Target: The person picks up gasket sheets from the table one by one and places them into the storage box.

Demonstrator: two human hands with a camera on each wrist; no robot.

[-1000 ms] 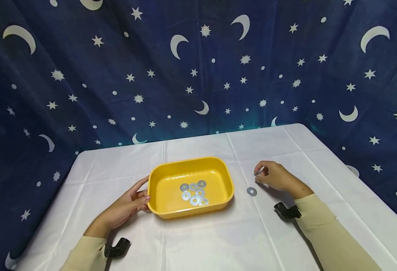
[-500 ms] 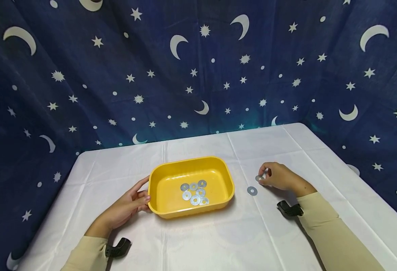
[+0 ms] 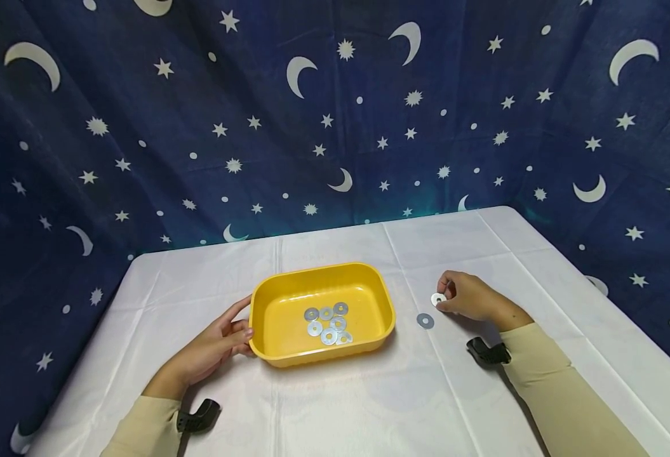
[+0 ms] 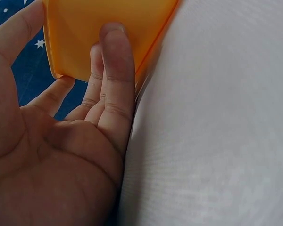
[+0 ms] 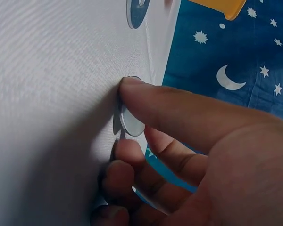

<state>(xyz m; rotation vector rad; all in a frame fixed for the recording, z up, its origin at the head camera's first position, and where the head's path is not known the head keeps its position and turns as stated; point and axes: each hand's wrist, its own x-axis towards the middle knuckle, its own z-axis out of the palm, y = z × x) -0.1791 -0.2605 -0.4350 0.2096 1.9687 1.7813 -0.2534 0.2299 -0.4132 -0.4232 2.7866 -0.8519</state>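
My left hand holds the left end of a yellow plastic tray, thumb at its rim and other fingers against the outer wall. Inside the tray, several flat metal washers lie loosely grouped. To the right, my right hand pinches a washer between thumb and fingers, close over the white cloth. The right wrist view shows this washer tilted on edge, partly hidden by the thumb. Another washer lies flat on the cloth between that hand and the tray.
A white cloth covers the table. Behind it and along both sides hangs a dark blue curtain with moons and stars. Each wrist wears a black device.
My right hand has shifted slightly right and nearer, and the washer in its fingers has turned so its bright face shows. The left hand and tray stay put.
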